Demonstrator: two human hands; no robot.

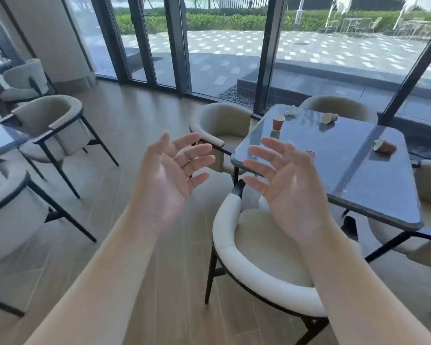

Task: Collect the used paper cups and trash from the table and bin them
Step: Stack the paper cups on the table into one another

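Note:
A dark glossy table (pixel 353 185) stands to the right. On it an upright red paper cup (pixel 278 122) sits near the far left corner, with a crumpled white tissue (pixel 290 111) behind it. A tipped cup (pixel 329 118) lies at the far side and another tipped red cup (pixel 384 146) lies near the right edge. A further red cup (pixel 311 153) peeks out from behind my right hand. My left hand (pixel 169 175) and my right hand (pixel 289 188) are raised in front of me, palms facing each other, fingers spread, holding nothing and short of the table.
A cream chair (pixel 256 267) with black legs stands between me and the table; more chairs (pixel 222 125) ring it. Another table edge (pixel 3 143) and chairs (pixel 52 125) are at the left. Wooden floor (pixel 135 135) lies open in the middle. Glass walls (pixel 222 46) stand behind.

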